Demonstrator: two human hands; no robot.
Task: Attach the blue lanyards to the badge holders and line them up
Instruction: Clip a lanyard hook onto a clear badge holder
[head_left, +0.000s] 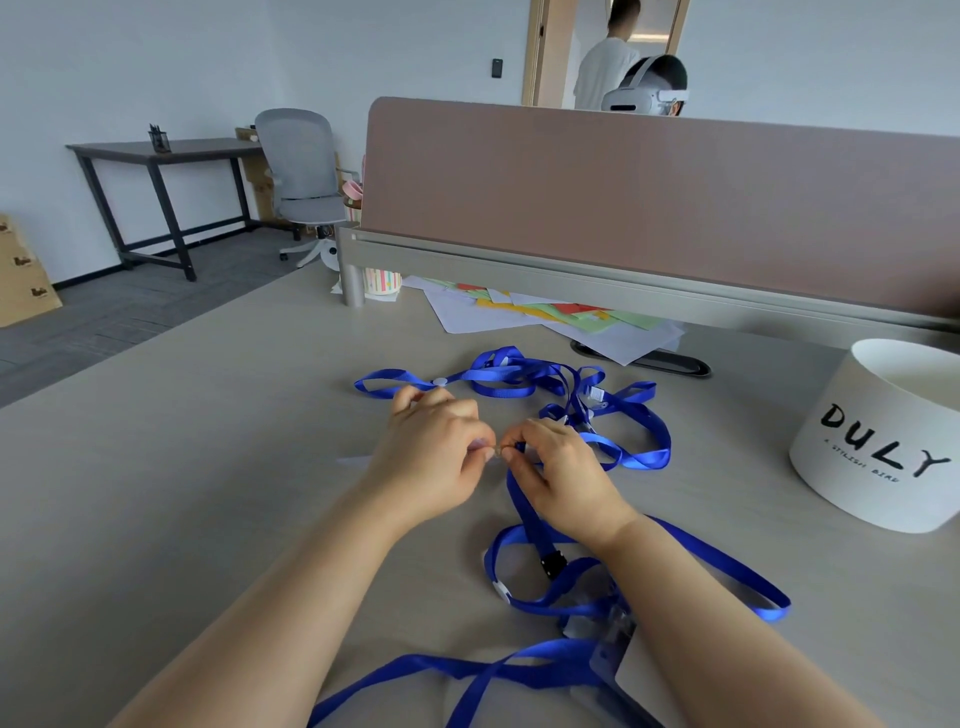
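Head-worn view, down over desk (208, 493)

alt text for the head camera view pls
A left hand and right hand meet over a pale desk, pinching a small clip on a blue lanyard. More lanyards lie tangled beyond, and a white tub stands right.

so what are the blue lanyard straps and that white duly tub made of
Blue lanyard straps: flat woven ribbon, likely polyester, with slight sheen; it folds limply. White DULY tub: seems matte paperboard, thin rim, no gloss; possibly plastic.
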